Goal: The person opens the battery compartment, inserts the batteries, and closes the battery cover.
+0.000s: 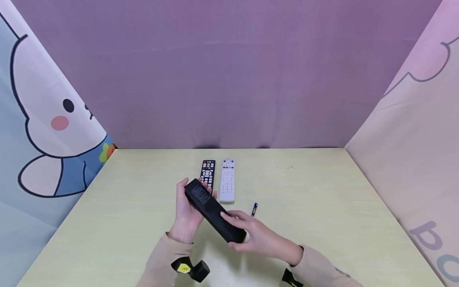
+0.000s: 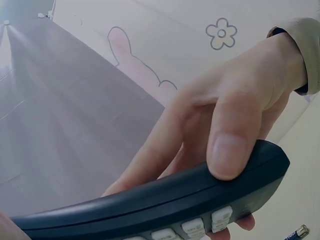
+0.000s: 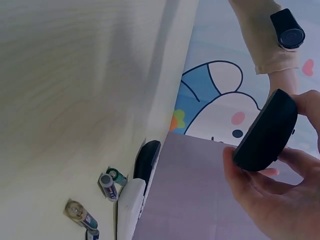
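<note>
A black remote control (image 1: 214, 210) is held in the air between both hands, its plain back with a printed label facing up in the head view. My left hand (image 1: 188, 217) grips its far left end. At the near right end, my right hand (image 1: 259, 235) pinches it, thumb and fingers on opposite sides. White buttons show on the lower face of the remote (image 2: 165, 205) in the left wrist view, where the right hand's thumb (image 2: 230, 155) presses along its edge. The right wrist view shows the remote's end (image 3: 267, 132) close up.
Behind the hands, another black remote (image 1: 208, 171) and a white remote (image 1: 227, 181) lie side by side on the pale table (image 1: 305, 199). A battery (image 1: 254, 209) lies right of them. Several batteries, including a silver one (image 3: 108, 187) and a green one (image 3: 117, 176), show in the right wrist view.
</note>
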A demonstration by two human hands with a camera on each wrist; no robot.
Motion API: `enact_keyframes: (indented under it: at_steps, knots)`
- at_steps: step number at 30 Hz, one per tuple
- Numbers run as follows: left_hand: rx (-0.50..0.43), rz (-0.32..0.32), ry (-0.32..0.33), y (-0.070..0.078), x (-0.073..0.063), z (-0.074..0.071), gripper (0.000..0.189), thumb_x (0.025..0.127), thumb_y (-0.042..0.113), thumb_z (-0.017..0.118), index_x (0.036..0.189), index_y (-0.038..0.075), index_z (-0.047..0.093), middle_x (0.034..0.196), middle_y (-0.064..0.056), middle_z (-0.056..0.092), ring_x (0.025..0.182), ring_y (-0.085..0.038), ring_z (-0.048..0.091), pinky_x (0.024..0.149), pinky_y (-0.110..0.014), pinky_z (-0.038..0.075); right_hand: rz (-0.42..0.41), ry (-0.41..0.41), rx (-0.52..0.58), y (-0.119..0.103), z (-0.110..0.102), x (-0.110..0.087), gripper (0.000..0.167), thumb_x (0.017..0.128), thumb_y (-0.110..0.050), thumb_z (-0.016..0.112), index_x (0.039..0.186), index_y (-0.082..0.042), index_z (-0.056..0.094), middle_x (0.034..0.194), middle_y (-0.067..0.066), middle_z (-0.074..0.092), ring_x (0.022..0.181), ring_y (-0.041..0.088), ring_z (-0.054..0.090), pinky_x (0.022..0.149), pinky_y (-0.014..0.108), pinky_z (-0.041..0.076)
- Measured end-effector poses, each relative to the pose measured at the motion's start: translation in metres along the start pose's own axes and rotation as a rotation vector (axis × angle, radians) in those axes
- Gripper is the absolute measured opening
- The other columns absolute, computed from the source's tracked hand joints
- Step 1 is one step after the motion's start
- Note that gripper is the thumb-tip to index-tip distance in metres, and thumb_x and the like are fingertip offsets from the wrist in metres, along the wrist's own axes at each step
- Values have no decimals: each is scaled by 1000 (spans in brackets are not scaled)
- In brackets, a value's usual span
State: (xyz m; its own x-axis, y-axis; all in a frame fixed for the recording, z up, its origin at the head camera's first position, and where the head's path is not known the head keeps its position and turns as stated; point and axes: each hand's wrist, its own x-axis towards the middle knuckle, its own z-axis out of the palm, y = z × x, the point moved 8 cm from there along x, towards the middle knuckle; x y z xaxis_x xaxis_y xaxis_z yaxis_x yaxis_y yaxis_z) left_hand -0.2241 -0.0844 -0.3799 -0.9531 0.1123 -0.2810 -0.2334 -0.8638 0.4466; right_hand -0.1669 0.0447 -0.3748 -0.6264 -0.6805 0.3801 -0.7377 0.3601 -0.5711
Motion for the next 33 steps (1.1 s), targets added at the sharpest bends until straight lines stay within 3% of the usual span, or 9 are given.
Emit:
enact_keyframes:
  at_steps: [8,18,23,29,33]
  knots:
    - [-4,19,13,2,0,-2,32,90,41,34,97,11,44,78,-1,51,72,-14,48,78,-34,43,26,-13,-98,-1,2,-2,73,71,-26,72,134,-12,38,116,16,51,102,26,52,86,35,44]
    - [-31,35,-51,6,-1,1,32,91,40,33,96,11,43,79,-1,47,71,-15,46,83,-36,39,33,25,-53,-3,1,-3,67,74,-24,70,133,-12,40,117,11,51,100,22,54,82,30,47]
    - [24,41,-40,7,0,-1,37,91,47,31,99,12,40,82,0,44,74,-14,46,88,-35,37,28,71,-30,-3,-2,-2,63,72,-18,71,129,-9,45,114,11,53,98,21,56,81,29,47]
    - [126,55,-40,8,2,-4,53,87,59,26,109,11,36,90,0,47,83,-14,49,86,-35,42,65,94,71,0,-5,-3,59,71,-13,72,125,-7,49,112,10,55,97,18,55,80,28,47]
    - [214,64,-81,8,2,-3,55,89,56,23,119,11,32,102,-4,48,94,-16,50,90,-37,41,130,95,247,5,-6,-5,56,73,-10,70,124,-5,50,112,11,56,95,14,54,75,27,49]
